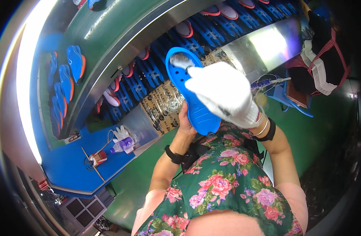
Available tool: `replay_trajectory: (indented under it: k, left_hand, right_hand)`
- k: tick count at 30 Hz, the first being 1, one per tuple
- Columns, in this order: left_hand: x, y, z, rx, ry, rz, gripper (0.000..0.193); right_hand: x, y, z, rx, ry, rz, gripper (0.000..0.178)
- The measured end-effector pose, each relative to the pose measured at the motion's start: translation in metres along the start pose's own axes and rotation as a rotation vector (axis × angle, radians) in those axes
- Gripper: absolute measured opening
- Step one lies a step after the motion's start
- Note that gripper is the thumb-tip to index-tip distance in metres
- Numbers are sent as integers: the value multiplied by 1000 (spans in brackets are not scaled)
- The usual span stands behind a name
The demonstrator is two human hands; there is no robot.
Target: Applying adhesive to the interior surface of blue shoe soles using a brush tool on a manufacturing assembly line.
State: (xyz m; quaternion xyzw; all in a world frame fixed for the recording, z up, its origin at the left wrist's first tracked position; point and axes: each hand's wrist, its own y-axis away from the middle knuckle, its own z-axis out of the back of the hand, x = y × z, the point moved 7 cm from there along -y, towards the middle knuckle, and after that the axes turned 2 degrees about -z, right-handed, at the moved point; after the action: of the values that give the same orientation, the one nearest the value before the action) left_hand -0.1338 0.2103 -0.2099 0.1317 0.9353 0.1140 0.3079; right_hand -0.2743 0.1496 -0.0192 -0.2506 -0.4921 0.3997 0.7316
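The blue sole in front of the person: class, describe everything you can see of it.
The blue sole looks like smooth moulded plastic or rubber, with a raised rim, dark round holes toward its far end and grooves near the other. It slants above the lap, its near edge held by the bare left hand. The gloved right hand covers part; pale bristles meet its far end.

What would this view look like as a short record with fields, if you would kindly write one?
Left hand: bare, gripping the edge of a blue sole
Right hand: white-gloved, over the sole; its exact grip is hidden
At right fingertips: whitish, bristly tuft at the sole's upper end
Beyond the hands: pale, pink-edged soles by blue racks
Upper left: blue-and-orange soles on a green surface
Lower left: blue table with a purple-labelled bottle
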Motion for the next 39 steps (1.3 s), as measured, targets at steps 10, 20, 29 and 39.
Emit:
replay_trajectory:
  k: [10,20,29,39]
  left_hand:
    - [-26,-4,-11,-13,-104,-77,86]
    - [-47,-37,-37,326,453,-86,82]
    - [-43,-49,-50,290,383,-102,102]
    - [-53,-55,-55,354,375,-91,100]
  right_hand:
    - [-10,10,2,-157,-184,-161,32]
    - [-15,9,-2,-152,-257,-204,21]
    - [-6,20,-6,-121,-237,-196,22]
    - [-12,37,-11,-107,-286,-164,28]
